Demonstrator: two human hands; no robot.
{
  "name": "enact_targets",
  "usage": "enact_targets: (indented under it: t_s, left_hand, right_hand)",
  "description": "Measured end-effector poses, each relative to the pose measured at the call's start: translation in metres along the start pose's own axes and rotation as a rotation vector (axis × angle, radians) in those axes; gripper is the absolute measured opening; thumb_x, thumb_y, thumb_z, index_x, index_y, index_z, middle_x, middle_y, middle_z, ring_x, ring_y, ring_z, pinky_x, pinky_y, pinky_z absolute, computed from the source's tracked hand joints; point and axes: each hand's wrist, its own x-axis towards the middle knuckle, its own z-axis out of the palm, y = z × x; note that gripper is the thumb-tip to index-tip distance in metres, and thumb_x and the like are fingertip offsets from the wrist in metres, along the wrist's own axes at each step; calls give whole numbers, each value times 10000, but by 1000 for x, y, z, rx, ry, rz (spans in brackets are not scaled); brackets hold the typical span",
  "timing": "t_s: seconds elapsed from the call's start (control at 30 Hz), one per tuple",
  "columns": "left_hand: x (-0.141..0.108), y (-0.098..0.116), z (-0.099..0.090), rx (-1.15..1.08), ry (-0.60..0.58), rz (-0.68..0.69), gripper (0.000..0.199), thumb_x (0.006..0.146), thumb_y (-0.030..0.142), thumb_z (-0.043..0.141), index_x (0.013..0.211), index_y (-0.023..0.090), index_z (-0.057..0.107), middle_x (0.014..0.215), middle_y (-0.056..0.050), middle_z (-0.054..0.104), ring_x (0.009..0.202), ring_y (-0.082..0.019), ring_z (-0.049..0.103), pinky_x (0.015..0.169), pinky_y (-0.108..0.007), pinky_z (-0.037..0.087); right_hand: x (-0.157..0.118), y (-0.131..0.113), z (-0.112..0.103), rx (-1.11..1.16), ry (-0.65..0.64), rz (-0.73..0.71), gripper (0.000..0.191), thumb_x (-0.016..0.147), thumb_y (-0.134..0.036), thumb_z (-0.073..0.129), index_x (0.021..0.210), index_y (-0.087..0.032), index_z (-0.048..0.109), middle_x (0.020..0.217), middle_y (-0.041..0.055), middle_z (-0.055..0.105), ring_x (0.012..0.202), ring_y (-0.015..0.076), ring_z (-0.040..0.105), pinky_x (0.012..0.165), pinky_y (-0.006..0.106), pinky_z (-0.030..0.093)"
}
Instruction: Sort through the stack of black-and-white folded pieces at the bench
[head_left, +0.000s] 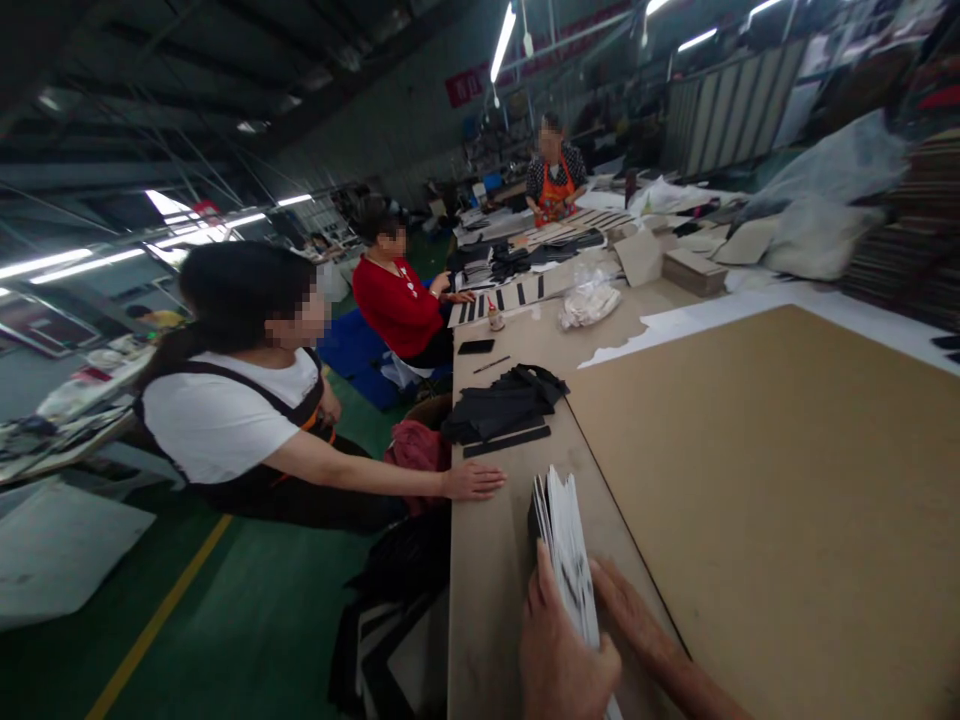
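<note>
A stack of thin white strips (pixel 568 540) with a black outer layer stands on edge above the near part of the table. My left hand (pixel 559 640) is closed around its left side, thumb across the near end. My right hand (pixel 622 605) presses against the stack's right side, its fingertips partly hidden behind the strips. Beyond the stack lies a loose pile of black strips (pixel 502 405) on the table. A co-worker's hand (pixel 476 482) rests flat on the table edge, apart from my hands.
A large brown board (pixel 795 480) covers the right side of the table. Further off lie a phone (pixel 476 347), a pen (pixel 492 365), a small bottle (pixel 495 318) and a plastic bag (pixel 590 300). Black-edged panels (pixel 397 650) stand below the table's left edge. Several people work around.
</note>
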Motion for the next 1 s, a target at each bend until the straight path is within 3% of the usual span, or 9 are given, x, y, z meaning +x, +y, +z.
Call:
enact_targets:
  t_s: [0.13,0.33,0.43,0.53,0.73,0.87,1.0]
  left_hand:
    - [1,-3,3,-14,-34,-17,1115,602,225,664,1566,155,108,1567,-193,379,1412,-365,423,1145,-451,369]
    - [2,-10,-7,-119,-57,-56,1175,593,301,766,1562,194,111,1578,-160,375,1412,-330,430,1157,-405,363]
    - [6,-22,-13,-279,-80,-48,1188,598,291,797,1554,181,101,1569,-153,395,1421,-295,423,1166,-370,363]
    - [8,-31,-17,-423,-91,-23,1087,689,316,754,1549,172,105,1564,-152,413,1428,-286,422,1186,-366,351]
    - [6,-29,-19,-491,-91,-52,857,836,336,598,1539,173,136,1624,-150,291,1470,-258,358,1231,-383,285]
    - [8,-29,-13,-529,4,-105,999,753,319,687,1534,184,79,1573,-174,361,1427,-278,408,1213,-414,308]
    - [12,-33,-3,-639,72,-156,1165,660,310,748,1521,146,-18,1463,-218,471,1249,-291,581,1101,-411,440]
  right_hand:
    - [-8,-6,3,15,-48,-15,814,789,-827,499,1238,-170,673,1349,142,601,1340,369,450,1201,507,295]
    - [-17,-46,3,162,-128,96,777,801,-810,543,1310,-226,609,1471,103,481,1342,334,444,968,431,536]
    - [-18,-52,5,205,-118,139,766,811,-772,585,1343,-221,569,1481,105,458,1328,310,459,970,414,533]
    - [-16,-49,9,224,-109,159,718,825,-734,606,1322,-216,578,1447,109,494,1328,308,458,1008,439,509]
    - [-10,-43,10,204,-92,164,667,805,-702,644,1241,-197,616,1355,113,569,1265,320,511,1018,469,494]
    - [-12,-44,8,232,-98,163,599,813,-672,656,1193,-209,650,1322,98,593,1252,320,524,1007,464,501]
    - [-15,-44,6,257,-95,189,603,790,-672,680,1174,-208,664,1309,97,606,1271,326,507,1005,452,499]
